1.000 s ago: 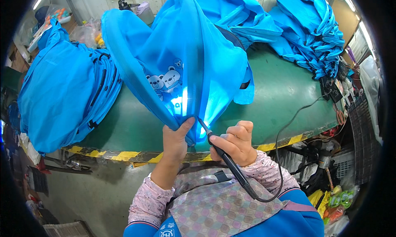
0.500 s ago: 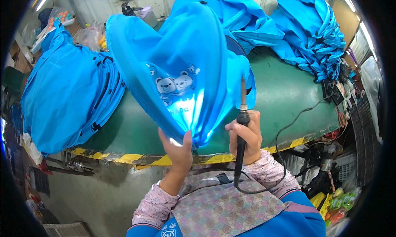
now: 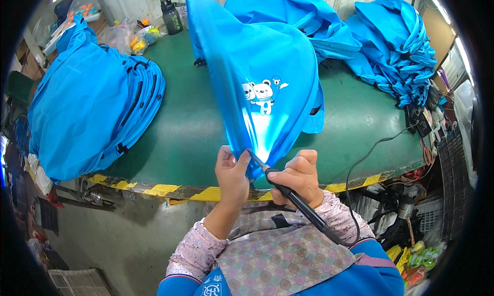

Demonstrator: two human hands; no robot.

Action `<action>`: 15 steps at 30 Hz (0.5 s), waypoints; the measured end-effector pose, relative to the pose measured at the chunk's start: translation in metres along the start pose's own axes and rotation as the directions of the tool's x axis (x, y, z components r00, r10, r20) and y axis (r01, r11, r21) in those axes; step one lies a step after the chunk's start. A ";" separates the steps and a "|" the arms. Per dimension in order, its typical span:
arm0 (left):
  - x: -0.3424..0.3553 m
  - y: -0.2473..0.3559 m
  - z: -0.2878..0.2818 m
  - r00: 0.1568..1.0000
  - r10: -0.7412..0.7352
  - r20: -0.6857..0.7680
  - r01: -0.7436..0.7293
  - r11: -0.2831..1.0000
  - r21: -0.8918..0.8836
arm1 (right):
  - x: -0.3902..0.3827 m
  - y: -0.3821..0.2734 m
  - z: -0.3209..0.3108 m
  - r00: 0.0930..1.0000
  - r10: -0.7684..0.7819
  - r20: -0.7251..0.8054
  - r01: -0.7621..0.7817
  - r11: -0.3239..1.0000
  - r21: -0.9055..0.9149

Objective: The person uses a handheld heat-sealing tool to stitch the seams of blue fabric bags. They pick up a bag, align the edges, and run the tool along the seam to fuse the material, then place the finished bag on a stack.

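Blue bear-print canopy (image 3: 288,54) over green table (image 3: 177,126), narrow end near front edge. Left hand (image 3: 234,176) pinching narrow end, thumb against fingers. Right hand (image 3: 302,178) wrapped round soldering iron (image 3: 303,207), tip at pinch. Folded blue fabric (image 3: 77,110) at left.

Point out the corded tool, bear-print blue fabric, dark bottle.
Corded tool (image 3: 304,209), head view: black handle.
Bear-print blue fabric (image 3: 272,59), head view: plain panel above the bears.
Dark bottle (image 3: 171,18), head view: middle of its body.

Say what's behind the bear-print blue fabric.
Behind the bear-print blue fabric: crumpled blue fabric and green tabletop show past its edges. Whatever lies directly behind it is covered.
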State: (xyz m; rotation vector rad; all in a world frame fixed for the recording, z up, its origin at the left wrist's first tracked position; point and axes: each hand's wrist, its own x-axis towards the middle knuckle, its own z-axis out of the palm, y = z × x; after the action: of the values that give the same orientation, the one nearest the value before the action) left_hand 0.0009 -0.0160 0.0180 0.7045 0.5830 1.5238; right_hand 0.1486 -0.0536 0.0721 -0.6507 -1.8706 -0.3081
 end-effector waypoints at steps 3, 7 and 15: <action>0.000 -0.004 -0.001 0.998 0.051 0.039 -0.052 0.998 0.031 | 0.002 -0.002 0.005 1.000 -0.024 0.003 0.024 1.000 -0.016; -0.002 -0.003 0.004 0.997 0.070 0.017 -0.072 0.990 0.122 | 0.003 0.003 0.013 0.998 -0.047 -0.033 0.045 0.998 -0.042; -0.010 0.001 0.004 0.987 0.157 -0.031 -0.137 0.928 0.346 | 0.011 0.002 0.010 0.940 0.334 -0.067 -0.314 0.926 0.210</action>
State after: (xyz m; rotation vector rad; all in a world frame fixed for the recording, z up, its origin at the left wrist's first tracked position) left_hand 0.0032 -0.0257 0.0202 0.9918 0.8703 1.6029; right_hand 0.1388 -0.0440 0.0777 -0.7797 -1.6367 0.0592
